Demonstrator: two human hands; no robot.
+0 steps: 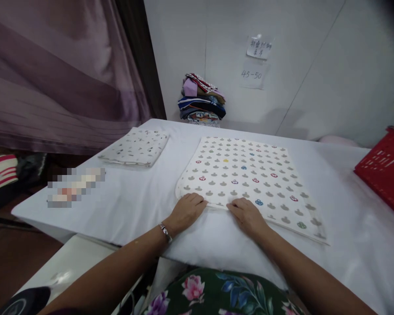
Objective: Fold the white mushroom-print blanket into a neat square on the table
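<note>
White tabletop point(131, 197), larger printed cloth point(236, 173) square-on

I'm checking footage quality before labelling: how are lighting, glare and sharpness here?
Head view: muted light, a soft shadow on the wall; head view: glare on the white surface at lower left; head view: upper-right corner darkened, a patch on the table pixelated; head view: patterned cloth readable.

Cloth point(249, 188) mid-frame is off-white with rows of grey motifs, plus a few red, blue, yellow and green ones. Folded piece point(136, 148), left of centre: white, small darkish prints. Bench point(131, 201) is plain white, curtain point(72, 74) upper left's a dusty mauve, basket point(385, 173) far right's bright red.
</note>
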